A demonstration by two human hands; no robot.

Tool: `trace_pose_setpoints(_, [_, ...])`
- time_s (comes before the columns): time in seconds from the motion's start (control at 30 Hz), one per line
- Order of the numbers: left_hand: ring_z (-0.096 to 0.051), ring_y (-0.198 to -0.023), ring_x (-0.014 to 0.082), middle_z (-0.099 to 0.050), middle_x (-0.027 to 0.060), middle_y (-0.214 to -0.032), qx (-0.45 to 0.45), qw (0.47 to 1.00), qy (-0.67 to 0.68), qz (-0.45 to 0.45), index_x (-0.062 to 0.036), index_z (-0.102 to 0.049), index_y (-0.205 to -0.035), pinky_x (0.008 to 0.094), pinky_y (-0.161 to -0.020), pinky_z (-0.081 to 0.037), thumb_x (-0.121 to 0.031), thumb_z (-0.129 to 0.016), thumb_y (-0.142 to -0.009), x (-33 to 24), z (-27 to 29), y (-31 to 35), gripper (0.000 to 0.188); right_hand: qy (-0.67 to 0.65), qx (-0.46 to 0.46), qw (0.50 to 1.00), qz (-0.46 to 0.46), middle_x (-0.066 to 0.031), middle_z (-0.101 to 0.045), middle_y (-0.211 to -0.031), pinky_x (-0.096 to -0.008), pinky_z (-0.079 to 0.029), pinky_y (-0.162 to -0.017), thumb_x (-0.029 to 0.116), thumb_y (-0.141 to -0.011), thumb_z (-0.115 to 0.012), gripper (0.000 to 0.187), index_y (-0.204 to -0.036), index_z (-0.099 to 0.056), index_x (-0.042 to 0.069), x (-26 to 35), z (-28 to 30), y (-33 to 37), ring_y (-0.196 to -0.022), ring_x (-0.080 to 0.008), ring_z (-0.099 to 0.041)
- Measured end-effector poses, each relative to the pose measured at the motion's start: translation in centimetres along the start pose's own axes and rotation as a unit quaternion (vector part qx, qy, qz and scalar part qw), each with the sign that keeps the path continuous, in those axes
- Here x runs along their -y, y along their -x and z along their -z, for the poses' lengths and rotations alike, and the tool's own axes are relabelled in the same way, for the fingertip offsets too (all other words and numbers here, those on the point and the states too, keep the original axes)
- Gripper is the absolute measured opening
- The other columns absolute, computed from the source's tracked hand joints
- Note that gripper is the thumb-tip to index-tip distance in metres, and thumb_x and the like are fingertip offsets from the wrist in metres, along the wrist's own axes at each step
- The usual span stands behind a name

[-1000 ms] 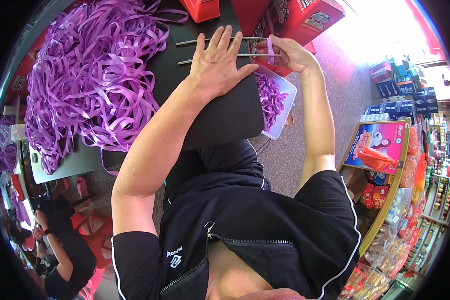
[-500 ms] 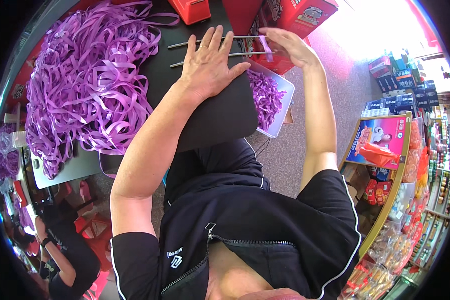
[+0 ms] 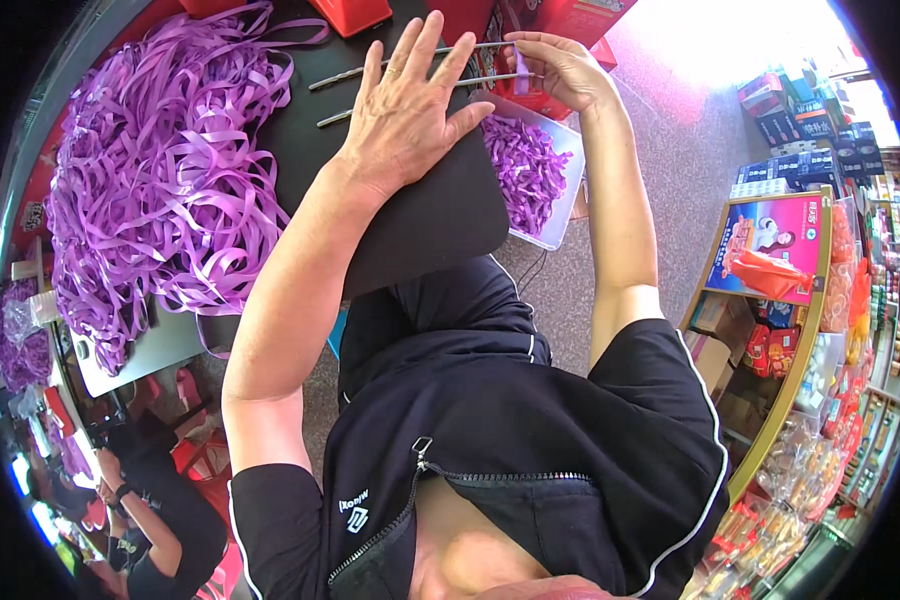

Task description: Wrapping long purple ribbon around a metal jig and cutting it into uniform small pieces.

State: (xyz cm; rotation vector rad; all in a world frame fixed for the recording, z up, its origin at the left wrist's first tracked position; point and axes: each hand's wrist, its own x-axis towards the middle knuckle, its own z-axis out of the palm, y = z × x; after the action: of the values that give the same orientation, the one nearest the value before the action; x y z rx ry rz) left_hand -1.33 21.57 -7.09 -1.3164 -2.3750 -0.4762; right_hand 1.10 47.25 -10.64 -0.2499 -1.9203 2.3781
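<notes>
My left hand [image 3: 405,115] lies spread across two thin metal rods [image 3: 342,78], pressing them on the black-topped surface [image 3: 430,235]. The rods run side by side and stick out past its right edge. Around their far right ends goes a short purple ribbon [image 3: 522,72]. My right hand [image 3: 560,72] is there, its fingers bent and closed at the ribbon and the rod ends; the fingertips are partly hidden. A big tangled heap of purple ribbon [image 3: 170,170] lies to the left of my left hand.
Below the rod ends stands a white bin [image 3: 560,215] of short purple ribbon pieces [image 3: 525,170]. Red boxes [image 3: 580,18] stand behind it, and a red container [image 3: 352,14] sits at the back. To the right is a display shelf [image 3: 820,290] with goods. At lower left another person [image 3: 155,510] sits.
My right hand has gone from outstretched fingers to bent ones closing at the rod ends. My left hand stays flat on the rods. The whole view has shifted slightly.
</notes>
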Motion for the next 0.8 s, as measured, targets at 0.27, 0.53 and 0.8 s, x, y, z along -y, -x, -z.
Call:
trace_pose_setpoints(0.27, [-0.025, -0.136, 0.0360, -0.031, 0.0238, -0.142, -0.014, 0.999, -0.022, 0.045, -0.0071, -0.037, -0.139, 0.0537, -0.110, -0.018, -0.058, -0.049, -0.086, 0.3, -1.2, 0.8, 0.074, 0.127, 0.069, 0.983, -0.113, -0.0088, -0.069, -0.091, -0.0281, -0.053, -0.074, 0.034, -0.085, -0.066, 0.036, -0.106, -0.064, 0.004, 1.2, -0.7, 2.8, -0.083, -0.0163, -0.067])
trace_pose_setpoints(0.53, [-0.026, -0.135, 0.0366, -0.036, 0.0259, -0.139, -0.048, 0.999, -0.009, 0.012, -0.0022, -0.040, -0.136, 0.0527, -0.110, -0.018, -0.054, -0.052, -0.086, -0.9, -0.2, -0.1, 0.073, 0.094, -0.022, 0.990, -0.103, -0.0068, -0.069, -0.084, -0.0222, -0.053, -0.064, 0.028, -0.085, -0.066, 0.025, -0.096, -0.066, 0.006, 1.6, 3.8, 3.4, -0.071, -0.0113, -0.066])
trace_pose_setpoints(0.8, [-0.058, -0.106, 0.0256, -0.061, 0.0141, -0.109, 0.084, 0.939, 0.147, -0.299, -0.0035, -0.057, -0.114, 0.0439, -0.097, -0.038, -0.017, -0.058, -0.074, -9.5, 5.7, 3.1, 0.042, 0.599, -0.037, 0.794, -0.091, -0.0235, -0.066, -0.096, -0.0411, -0.048, -0.081, 0.056, -0.080, -0.061, 0.061, -0.106, -0.064, 0.000, -9.5, 5.0, 1.7, -0.091, -0.0348, -0.064])
